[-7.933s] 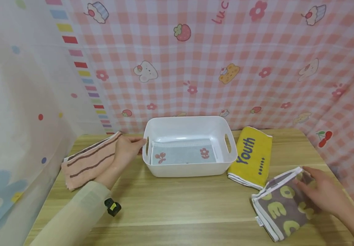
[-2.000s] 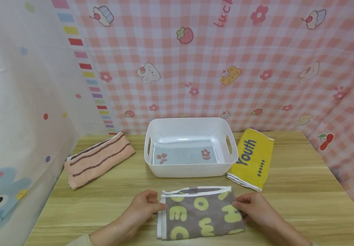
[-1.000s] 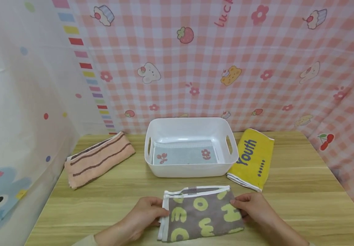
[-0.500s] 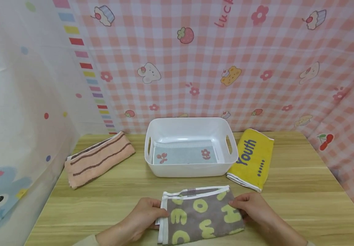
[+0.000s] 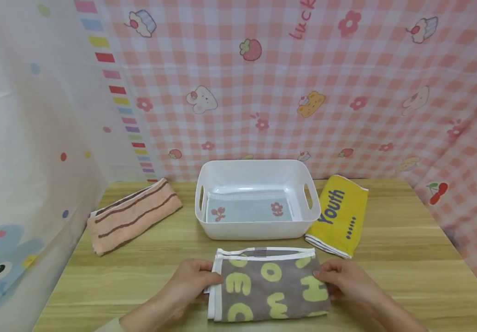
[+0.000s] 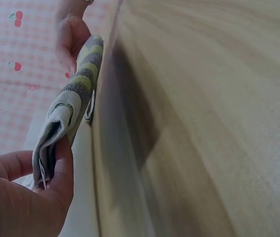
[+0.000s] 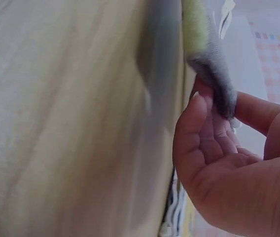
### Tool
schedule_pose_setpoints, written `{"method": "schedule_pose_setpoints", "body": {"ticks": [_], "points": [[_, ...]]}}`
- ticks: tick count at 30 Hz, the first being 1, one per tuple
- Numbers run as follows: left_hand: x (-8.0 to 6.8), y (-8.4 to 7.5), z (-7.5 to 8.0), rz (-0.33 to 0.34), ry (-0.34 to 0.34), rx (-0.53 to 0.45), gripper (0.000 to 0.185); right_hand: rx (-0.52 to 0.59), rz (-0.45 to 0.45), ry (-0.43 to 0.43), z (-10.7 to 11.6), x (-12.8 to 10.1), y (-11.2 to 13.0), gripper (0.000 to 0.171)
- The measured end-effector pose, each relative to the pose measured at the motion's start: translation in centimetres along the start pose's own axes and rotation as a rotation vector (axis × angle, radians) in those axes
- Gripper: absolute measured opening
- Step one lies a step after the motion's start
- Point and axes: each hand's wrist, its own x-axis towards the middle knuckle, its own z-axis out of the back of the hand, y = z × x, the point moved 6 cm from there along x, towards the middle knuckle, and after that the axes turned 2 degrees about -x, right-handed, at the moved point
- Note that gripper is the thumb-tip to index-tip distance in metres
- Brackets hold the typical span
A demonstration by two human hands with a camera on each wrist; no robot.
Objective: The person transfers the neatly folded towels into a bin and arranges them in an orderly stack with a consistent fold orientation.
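Note:
A folded grey towel (image 5: 269, 286) with yellow-green letters and a white border hangs just above the wooden table (image 5: 396, 249), near its front edge. My left hand (image 5: 194, 279) pinches its left end; the left wrist view shows the thumb over the folded layers of the towel (image 6: 66, 113). My right hand (image 5: 342, 279) grips the right end, and the right wrist view has the towel (image 7: 206, 54) between thumb and fingers. Just behind stands a white plastic basket (image 5: 259, 230) with a folded pale towel with red flowers (image 5: 248, 207) lying flat inside.
A peach towel with brown stripes (image 5: 132, 214) lies at the left of the table. A yellow towel with blue lettering (image 5: 339, 214) lies right of the basket. Pink checked cloth (image 5: 304, 92) hangs behind and to the right, a white patterned sheet (image 5: 26, 138) on the left.
The right hand brought the grey towel from the table's right side to the front centre. Both hands took its ends, and in the last half second it rose slightly off the table.

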Motion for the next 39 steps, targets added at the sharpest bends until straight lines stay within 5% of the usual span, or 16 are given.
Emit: {"method": "schedule_pose_setpoints", "body": {"ticks": [9,17,28,39], "points": [[-1.2,-2.2,0.5,-0.058,0.006,0.061,0.031,0.023,0.063,0.000,1.0,-1.4,1.8,0.021],[-1.6,-4.5,0.9,-0.106,0.017,-0.011,0.037,-0.004,0.092,-0.024,2.0,-2.2,4.5,0.025],[-1.1,-7.7,1.5,-0.167,0.007,-0.094,0.040,0.031,0.126,-0.113,3.6,-1.9,8.2,0.023],[0.3,-10.9,2.7,-0.180,-0.074,-0.148,0.039,0.061,0.181,-0.134,4.9,-0.1,12.0,0.026]]}}
